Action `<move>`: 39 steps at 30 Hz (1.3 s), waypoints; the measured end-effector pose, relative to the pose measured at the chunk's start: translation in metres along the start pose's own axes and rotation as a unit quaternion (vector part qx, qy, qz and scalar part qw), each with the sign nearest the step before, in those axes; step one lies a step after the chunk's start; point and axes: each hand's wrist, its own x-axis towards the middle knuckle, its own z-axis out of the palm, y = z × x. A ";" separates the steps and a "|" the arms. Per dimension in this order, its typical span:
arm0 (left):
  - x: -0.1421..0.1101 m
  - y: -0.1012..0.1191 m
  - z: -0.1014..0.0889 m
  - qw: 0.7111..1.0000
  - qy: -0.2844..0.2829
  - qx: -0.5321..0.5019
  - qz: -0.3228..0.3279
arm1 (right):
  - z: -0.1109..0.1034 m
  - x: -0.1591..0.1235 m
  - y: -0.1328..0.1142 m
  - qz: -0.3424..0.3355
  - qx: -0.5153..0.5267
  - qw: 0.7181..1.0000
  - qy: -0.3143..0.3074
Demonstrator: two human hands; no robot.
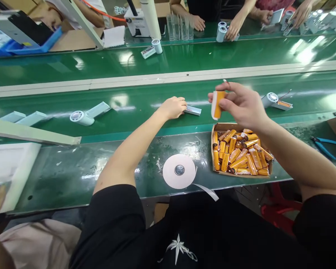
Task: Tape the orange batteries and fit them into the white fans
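My right hand [242,102] is raised over the bench edge, pinching an orange cylindrical battery [220,104] with a white strip along one side. A thin wire shows above its fingers. On the green belt, my left hand [173,107] is closed around one end of a pale blue casing [193,110]; the casing's open trough faces up, and its other end is hidden under the fingers. Below my right hand sits a cardboard box [213,158] of loose orange batteries. A roll of white tape [170,172] lies flat on the bench, its free end hanging over the front edge.
Pale blue fan units lie on the belt [140,101] to the left [82,117] and right [270,99]. Blue-handled pliers [326,145] rest at the right. A white foam tray [30,160] and a co-worker's hand are at far left. Other people work across the belt.
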 end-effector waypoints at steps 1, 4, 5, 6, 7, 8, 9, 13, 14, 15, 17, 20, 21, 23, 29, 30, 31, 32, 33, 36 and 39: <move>0.002 -0.001 -0.001 1.000 -0.007 0.007 0.012 | 0.006 0.018 0.012 0.004 -0.020 1.000 -0.008; 0.006 0.000 -0.003 0.999 -0.011 0.001 0.036 | 0.024 0.056 0.048 0.027 -0.074 0.996 -0.041; 0.007 0.001 -0.002 0.999 -0.007 -0.005 0.040 | 0.028 0.063 0.059 0.034 -0.087 0.994 -0.051; 0.009 0.003 -0.001 0.999 -0.001 -0.010 0.039 | 0.032 0.069 0.068 0.040 -0.098 0.993 -0.059; 0.012 0.006 0.000 0.999 0.005 -0.013 0.034 | 0.034 0.073 0.076 0.047 -0.107 0.991 -0.062; 0.015 0.008 0.001 1.000 0.009 -0.013 0.025 | 0.036 0.075 0.084 0.053 -0.113 0.990 -0.062; 0.020 0.010 0.003 1.000 0.009 -0.012 0.014 | 0.038 0.077 0.090 0.059 -0.115 0.990 -0.056; 0.041 0.010 0.004 0.999 -0.033 -0.011 0.000 | 0.038 0.077 0.110 0.080 -0.090 0.992 -0.026; 0.045 0.007 0.003 0.999 -0.046 -0.015 0.010 | 0.038 0.077 0.114 0.084 -0.085 0.993 -0.023; 0.048 0.005 0.003 0.998 -0.052 -0.021 0.021 | 0.039 0.076 0.118 0.088 -0.082 0.992 -0.023; 0.052 0.001 0.002 0.998 -0.045 -0.035 0.036 | 0.040 0.074 0.124 0.095 -0.087 0.991 -0.028; 0.054 0.000 0.003 0.998 -0.021 -0.049 0.039 | 0.043 0.072 0.129 0.099 -0.110 0.988 -0.040; 0.055 0.000 0.004 0.998 -0.018 -0.054 0.037 | 0.043 0.071 0.129 0.098 -0.120 0.987 -0.045; 0.056 -0.001 0.003 0.996 -0.021 -0.079 0.027 | 0.043 0.069 0.126 0.091 -0.139 0.984 -0.059; 0.060 0.001 -0.012 0.963 -0.047 -0.258 -0.056 | 0.034 0.060 0.119 0.026 -0.274 0.954 -0.117; 0.060 0.004 -0.014 0.959 -0.044 -0.266 -0.084 | 0.033 0.058 0.118 0.025 -0.303 0.945 -0.122; 0.060 0.009 -0.016 0.957 -0.035 -0.264 -0.115 | 0.032 0.057 0.116 0.027 -0.327 0.936 -0.130; 0.060 0.015 -0.017 0.955 -0.021 -0.256 -0.146 | 0.032 0.056 0.114 0.033 -0.346 0.927 -0.140; 0.061 0.021 -0.017 0.954 -0.006 -0.245 -0.173 | 0.033 0.055 0.111 0.040 -0.362 0.919 -0.153; 0.063 0.036 -0.014 0.950 0.022 -0.227 -0.214 | 0.040 0.057 0.098 0.067 -0.408 0.886 -0.208; 0.068 0.043 -0.011 0.944 0.028 -0.223 -0.240 | 0.049 0.063 0.084 0.090 -0.456 0.850 -0.249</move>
